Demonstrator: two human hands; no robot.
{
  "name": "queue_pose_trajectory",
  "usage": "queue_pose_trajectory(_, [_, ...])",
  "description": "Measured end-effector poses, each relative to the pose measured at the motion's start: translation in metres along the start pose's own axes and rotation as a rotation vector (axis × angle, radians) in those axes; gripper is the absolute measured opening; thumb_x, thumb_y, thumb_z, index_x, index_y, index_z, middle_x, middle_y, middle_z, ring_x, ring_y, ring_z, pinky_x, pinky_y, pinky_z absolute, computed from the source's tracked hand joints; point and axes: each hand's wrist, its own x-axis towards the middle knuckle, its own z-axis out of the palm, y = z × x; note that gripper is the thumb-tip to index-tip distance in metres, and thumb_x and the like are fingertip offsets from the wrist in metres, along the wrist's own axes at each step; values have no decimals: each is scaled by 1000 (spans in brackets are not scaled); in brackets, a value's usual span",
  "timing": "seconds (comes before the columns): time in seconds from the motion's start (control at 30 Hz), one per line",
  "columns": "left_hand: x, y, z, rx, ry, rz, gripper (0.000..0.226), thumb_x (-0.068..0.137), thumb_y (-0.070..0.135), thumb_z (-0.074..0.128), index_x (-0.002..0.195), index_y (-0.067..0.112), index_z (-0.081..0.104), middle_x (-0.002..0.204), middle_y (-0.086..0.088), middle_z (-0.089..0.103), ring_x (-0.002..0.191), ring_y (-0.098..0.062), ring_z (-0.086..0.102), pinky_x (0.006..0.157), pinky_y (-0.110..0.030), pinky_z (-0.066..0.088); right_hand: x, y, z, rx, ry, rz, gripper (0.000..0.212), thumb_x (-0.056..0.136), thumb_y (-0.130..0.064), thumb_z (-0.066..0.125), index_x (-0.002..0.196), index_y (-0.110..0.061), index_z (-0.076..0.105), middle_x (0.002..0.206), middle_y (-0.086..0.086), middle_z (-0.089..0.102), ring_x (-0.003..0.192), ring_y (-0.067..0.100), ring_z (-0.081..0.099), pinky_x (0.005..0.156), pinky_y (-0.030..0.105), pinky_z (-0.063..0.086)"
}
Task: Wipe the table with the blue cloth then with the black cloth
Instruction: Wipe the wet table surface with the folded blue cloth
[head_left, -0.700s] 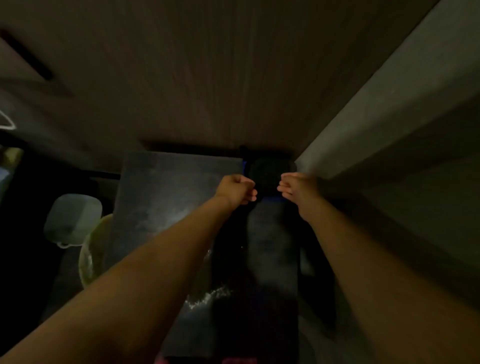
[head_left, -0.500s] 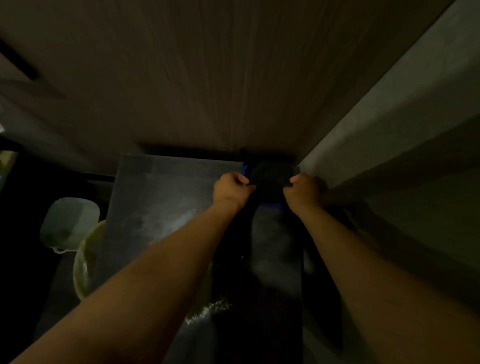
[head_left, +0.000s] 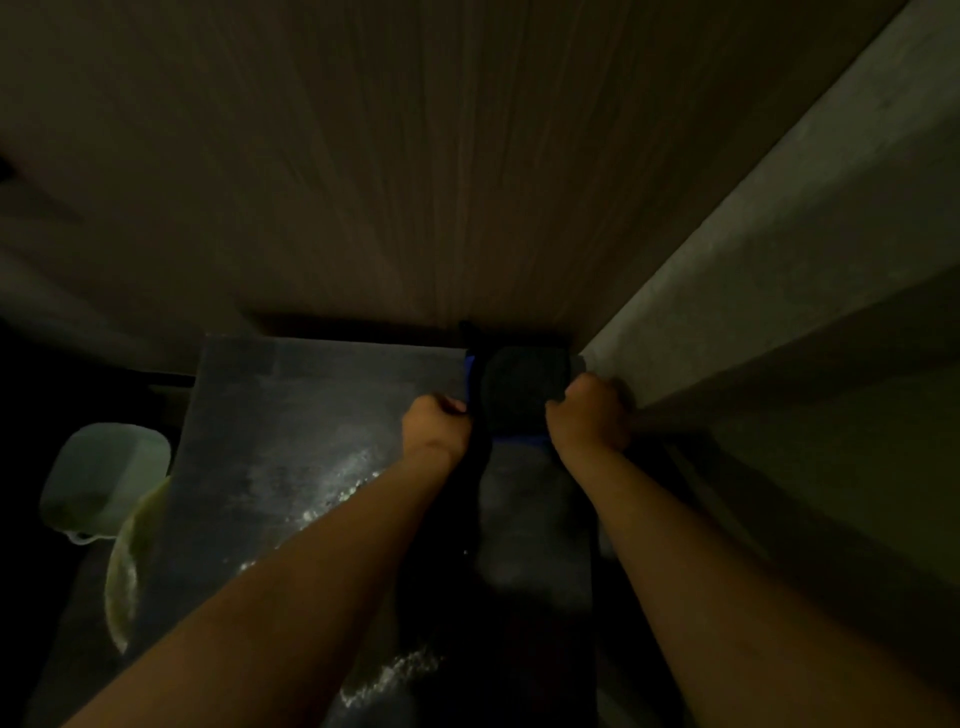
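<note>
The scene is very dim. A black cloth (head_left: 519, 387) lies at the far right corner of the dark table (head_left: 291, 415), with thin strips of a blue cloth (head_left: 470, 371) showing along its left side and near edge. My left hand (head_left: 434, 423) grips the black cloth's left edge with curled fingers. My right hand (head_left: 589, 413) grips its right edge, close against the wall. A dark strip of cloth seems to run down from my left hand toward me.
A wood-grain wall (head_left: 415, 182) stands behind the table and a pale wall (head_left: 753, 270) closes the right side. Whitish smears and droplets (head_left: 343, 483) mark the tabletop. Left of the table sit a pale lidded container (head_left: 104, 478) and a yellowish basin (head_left: 130, 566).
Both hands moved forward to the cloth's sides at the far corner and closed on its edges. The view shifted slightly closer.
</note>
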Motion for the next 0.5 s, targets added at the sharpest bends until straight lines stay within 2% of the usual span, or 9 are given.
queue_pose_trajectory(0.07, [-1,1,0,14,-21,18,22,88,10,60,67,16,59,75,-11,66,84,-31,66,87,-43,54,-1,2,3,-20,23,-5,26,95,-18,56,119,-7,58,120,15,61,108,30,62,80,37,53])
queue_pose_trajectory(0.13, [-1,0,0,22,-31,45,15,91,10,55,81,6,67,87,-20,70,92,-35,66,90,-44,53,-5,2,7,18,79,-5,28,97,-18,50,121,-5,54,118,16,60,103,29,63,80,38,54])
queue_pose_trajectory(0.27, [-7,-1,-2,63,-37,97,20,92,7,52,103,2,68,108,-24,69,105,-36,64,96,-43,49,-20,2,11,168,222,-27,28,98,-18,39,120,-3,46,97,17,63,79,27,65,66,36,55])
queue_pose_trajectory(0.37, [-16,1,-5,173,-35,193,23,93,6,49,111,1,64,115,-22,65,110,-35,60,94,-36,45,-26,1,7,330,261,-49,23,98,-15,37,115,-3,46,79,12,60,60,19,57,54,29,46])
queue_pose_trajectory(0.43, [-25,4,-7,230,12,298,26,92,6,51,117,2,58,119,-21,60,111,-35,57,92,-36,43,-28,-1,1,428,284,-56,19,96,-14,38,109,-4,47,78,10,56,60,19,54,54,31,46])
queue_pose_trajectory(0.5, [-36,6,-6,331,32,442,32,89,5,54,121,1,53,123,-20,53,115,-34,52,95,-35,41,-32,-3,-5,535,325,-59,14,95,-13,41,104,-5,48,81,12,57,65,24,57,60,39,53])
